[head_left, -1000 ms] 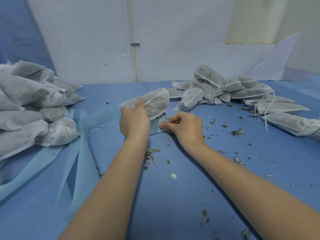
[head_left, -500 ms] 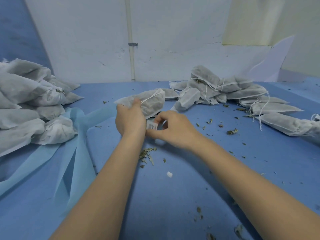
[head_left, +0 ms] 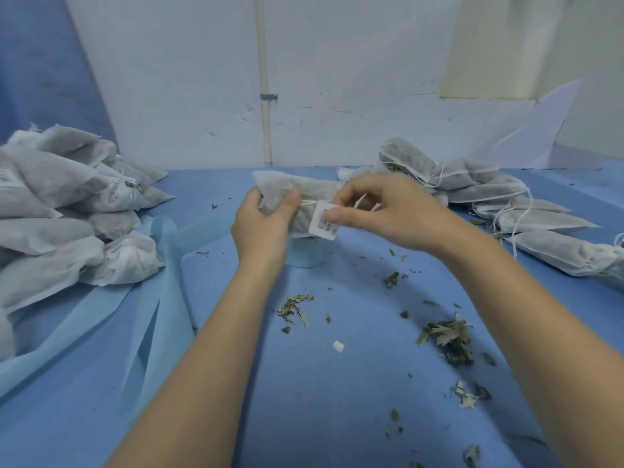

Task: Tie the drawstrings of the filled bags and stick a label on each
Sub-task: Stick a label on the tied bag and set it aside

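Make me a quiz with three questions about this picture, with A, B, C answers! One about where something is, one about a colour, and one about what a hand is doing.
1. Where is the pile of bags with loose drawstrings?
A. On the person's right
B. On the floor
C. In a box

2. What colour is the table cover?
A. Red
B. Blue
C. Yellow

3. What is the right hand doing?
A. Lying flat on the table
B. Pointing at the wall
C. Pinching a white label

Answers:
1. A: that pile lies on the table at the right side.
2. B: the cloth under the leaf crumbs is blue.
3. C: its thumb and fingers pinch the label against the bag that the left hand grips.
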A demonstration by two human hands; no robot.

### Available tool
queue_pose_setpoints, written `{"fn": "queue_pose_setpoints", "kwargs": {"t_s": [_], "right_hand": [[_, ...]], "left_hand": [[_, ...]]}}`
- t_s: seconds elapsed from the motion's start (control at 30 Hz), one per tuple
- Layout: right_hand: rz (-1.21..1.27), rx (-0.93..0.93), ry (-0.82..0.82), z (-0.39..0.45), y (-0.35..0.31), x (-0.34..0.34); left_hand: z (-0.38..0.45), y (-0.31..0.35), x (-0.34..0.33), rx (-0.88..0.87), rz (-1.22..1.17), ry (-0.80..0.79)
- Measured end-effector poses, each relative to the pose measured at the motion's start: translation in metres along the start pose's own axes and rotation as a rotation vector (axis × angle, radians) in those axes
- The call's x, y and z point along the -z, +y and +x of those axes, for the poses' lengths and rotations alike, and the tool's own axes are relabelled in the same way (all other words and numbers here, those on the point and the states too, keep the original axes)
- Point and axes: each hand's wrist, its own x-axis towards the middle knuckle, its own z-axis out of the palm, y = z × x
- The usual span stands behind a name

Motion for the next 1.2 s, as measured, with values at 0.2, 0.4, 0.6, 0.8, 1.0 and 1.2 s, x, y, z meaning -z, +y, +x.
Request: {"fn": "queue_pose_setpoints", "kwargs": {"t_s": [0.2, 0.4, 0.6, 0.8, 1.0, 1.2], "right_hand": [[-0.167, 0.003, 0.03, 0.0, 0.003, 0.012], [-0.273, -0.004, 0.111, 0.002, 0.007, 0.013], [-0.179, -0.049, 0.255, 0.002, 0.014, 0.008], [0.202, -0.179, 0.224, 0.001, 0.021, 0.004], [0.272, -0.148, 0.472, 0.003, 0.024, -0.008], [0.294, -0.116, 0.376, 0.001, 0.028, -0.014]], "left_hand": [[-0.015, 0.01, -0.009, -0.001, 0.0, -0.253], [-0.02, 0.015, -0.015, 0.03, -0.076, -0.348], [-0.017, 0.015, -0.017, 0.086, -0.159, -0.357], [-0.02, 0.012, -0.021, 0.024, -0.051, -0.382], [-0.02, 0.008, -0.024, 0.023, -0.046, -0.395], [-0.022, 0.013, -0.029, 0.157, -0.19, -0.309]]}}
